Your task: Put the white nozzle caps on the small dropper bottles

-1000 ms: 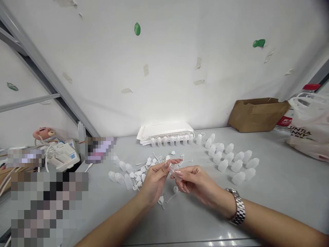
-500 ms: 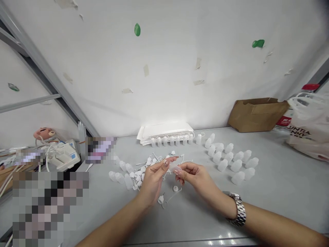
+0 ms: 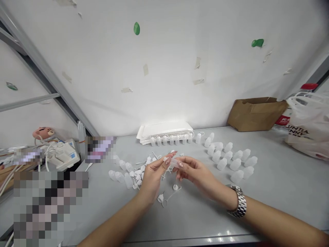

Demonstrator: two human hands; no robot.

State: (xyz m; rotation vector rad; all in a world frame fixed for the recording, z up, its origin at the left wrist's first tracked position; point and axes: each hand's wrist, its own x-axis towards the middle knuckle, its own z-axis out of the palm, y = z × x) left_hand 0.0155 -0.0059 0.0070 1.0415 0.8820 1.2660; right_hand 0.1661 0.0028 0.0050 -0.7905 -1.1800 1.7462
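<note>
My left hand (image 3: 154, 176) and my right hand (image 3: 195, 174) meet over the grey table (image 3: 277, 185), fingertips pinched together on a small translucent plastic bottle (image 3: 174, 162) held between them. A silver watch sits on my right wrist. Just below the hands lies a white cap with a strap (image 3: 167, 198). A heap of white caps and straps (image 3: 144, 168) lies behind my left hand, with several loose bottles (image 3: 120, 175) to its left.
Several capped bottles (image 3: 231, 159) lie in rows to the right. A stack of white bags (image 3: 164, 130) with a line of bottles stands at the wall. A brown cardboard box (image 3: 254, 113) and plastic bag (image 3: 308, 127) sit far right; clutter and cables far left.
Both hands have moved slightly away from me and upward with the bottle still between the fingertips; the right hand's fingers have shifted on it.
</note>
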